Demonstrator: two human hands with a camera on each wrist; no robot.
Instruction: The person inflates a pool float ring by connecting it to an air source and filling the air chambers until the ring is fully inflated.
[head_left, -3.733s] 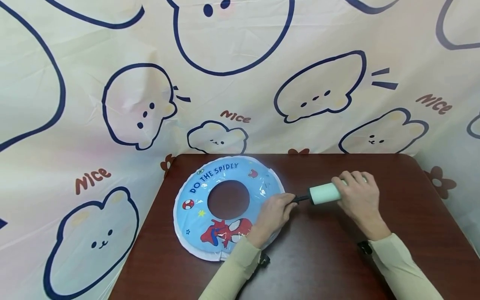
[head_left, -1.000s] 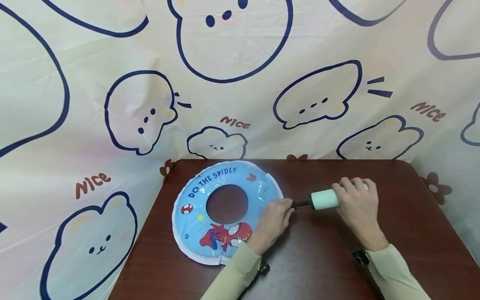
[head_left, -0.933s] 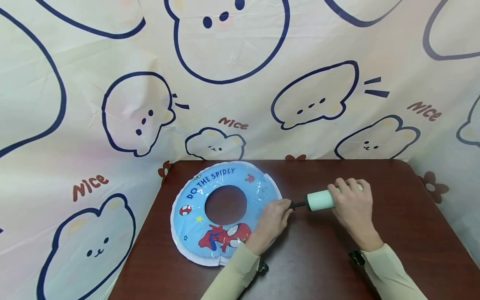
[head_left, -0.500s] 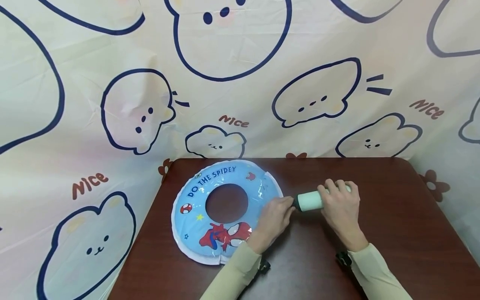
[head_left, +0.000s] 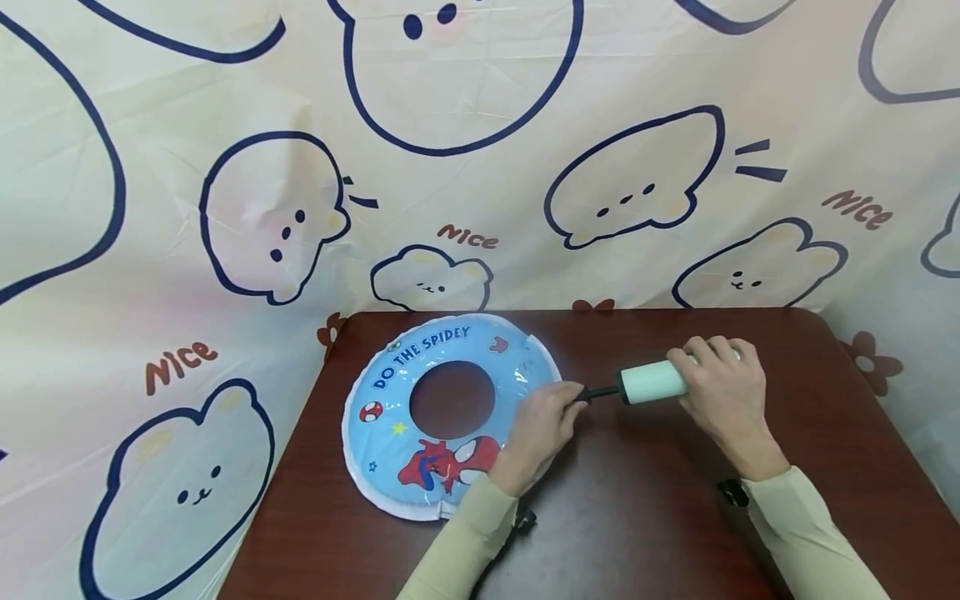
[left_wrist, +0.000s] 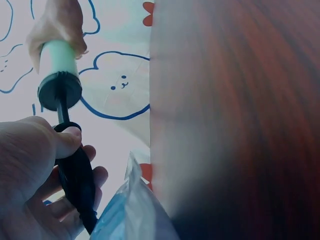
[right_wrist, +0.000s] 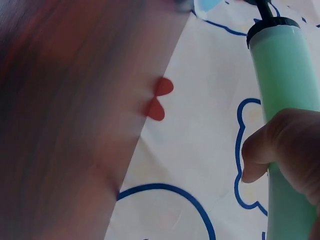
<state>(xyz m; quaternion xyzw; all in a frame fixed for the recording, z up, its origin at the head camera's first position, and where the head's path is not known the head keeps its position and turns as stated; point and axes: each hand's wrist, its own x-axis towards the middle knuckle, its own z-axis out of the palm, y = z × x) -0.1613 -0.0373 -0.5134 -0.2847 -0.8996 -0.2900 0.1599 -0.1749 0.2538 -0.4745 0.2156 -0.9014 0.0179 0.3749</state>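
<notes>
A light blue swim ring [head_left: 382, 433] with a cartoon figure and lettering lies on the table, looking filled with air. My left hand [head_left: 538, 429] lies over its right edge and grips the black handle [left_wrist: 77, 175] of a hand pump; the handle's lower end tapers down to the ring's clear plastic edge in the left wrist view. My right hand [head_left: 723, 387] is wrapped round the pump's mint green barrel [head_left: 652, 382], to the right of the ring. Between handle and barrel, a length of black rod [head_left: 602, 392] shows.
The dark brown table [head_left: 637, 517] extends in front of and right of the ring. Behind it hangs a pale cloth [head_left: 510, 192] printed with bear outlines. Small black devices [head_left: 733, 492] are strapped at both wrists.
Half a second ago the barrel stood close against my left hand with the rod hidden. My right hand has since moved right with the barrel, baring the rod. My left hand and the ring stay put.
</notes>
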